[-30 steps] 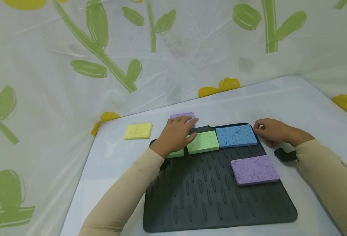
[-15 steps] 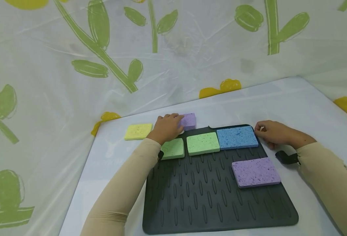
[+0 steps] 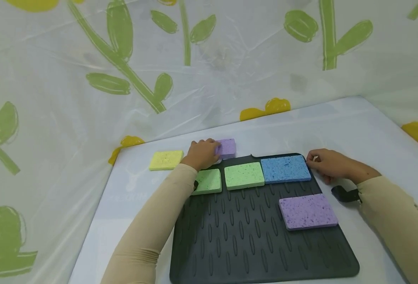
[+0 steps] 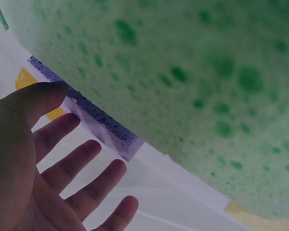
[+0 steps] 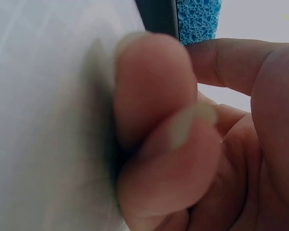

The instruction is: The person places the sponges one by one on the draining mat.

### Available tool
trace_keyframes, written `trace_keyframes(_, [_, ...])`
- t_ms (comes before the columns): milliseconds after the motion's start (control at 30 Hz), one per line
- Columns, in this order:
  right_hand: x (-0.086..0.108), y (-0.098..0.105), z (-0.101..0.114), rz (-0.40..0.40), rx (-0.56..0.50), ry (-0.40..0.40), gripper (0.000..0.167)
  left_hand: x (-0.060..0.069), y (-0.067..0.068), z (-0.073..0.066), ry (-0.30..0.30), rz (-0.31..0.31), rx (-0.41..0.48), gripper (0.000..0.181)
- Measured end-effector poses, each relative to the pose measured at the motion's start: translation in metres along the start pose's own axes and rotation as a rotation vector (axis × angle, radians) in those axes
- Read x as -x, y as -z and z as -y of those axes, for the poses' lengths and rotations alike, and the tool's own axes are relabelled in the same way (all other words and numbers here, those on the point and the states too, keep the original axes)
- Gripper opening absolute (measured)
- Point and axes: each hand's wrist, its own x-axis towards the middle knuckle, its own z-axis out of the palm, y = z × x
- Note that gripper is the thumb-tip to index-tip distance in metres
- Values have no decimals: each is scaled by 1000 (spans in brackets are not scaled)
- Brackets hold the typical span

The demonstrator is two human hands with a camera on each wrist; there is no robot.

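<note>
A purple sponge (image 3: 227, 148) lies behind the dark mat (image 3: 230, 252); my left hand (image 3: 202, 154) holds its left end. In the left wrist view, the thumb of my left hand (image 4: 53, 154) is on one side of this purple sponge (image 4: 103, 118), the fingers on the other. Curled at the mat's back right corner, my right hand (image 3: 331, 163) pinches the mat edge beside a blue sponge (image 3: 286, 169). In the right wrist view, fingertips of my right hand (image 5: 183, 110) meet the mat edge (image 5: 159, 17) next to the blue sponge (image 5: 198, 21).
Two green sponges (image 3: 244, 175) (image 3: 209, 181) lie along the mat's back edge, and another purple sponge (image 3: 308, 212) near its right edge. A yellow sponge (image 3: 165, 160) is on the white table (image 3: 124, 213), left of my left hand. A patterned sheet (image 3: 209, 79) hangs behind.
My left hand has moved left from above the green and purple sponges to the back purple sponge's left end and taken hold of it. My right hand stays at the mat corner.
</note>
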Motion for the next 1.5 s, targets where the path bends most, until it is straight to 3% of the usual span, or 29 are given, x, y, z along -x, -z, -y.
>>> trace_keyframes(167, [2, -3, -3, -5, 2, -6, 21, -2, 0, -1, -4, 1, 6, 47])
trace_keyframes(600, [3, -1, -2, -15, 19, -10, 21, -8, -4, 1, 18, 83, 168, 43])
trace_keyframes(1000, [2, -1, 0, -13, 25, -10, 21, -2, -3, -1, 53, 61, 137, 44])
trace_keyframes(1233, [1, -1, 0, -15, 31, -9, 21, -2, -4, 0, 61, -10, 56, 61])
trace_keyframes(1500, [0, -1, 0, -5, 18, -4, 21, 7, 4, 0, 70, -128, 14, 66])
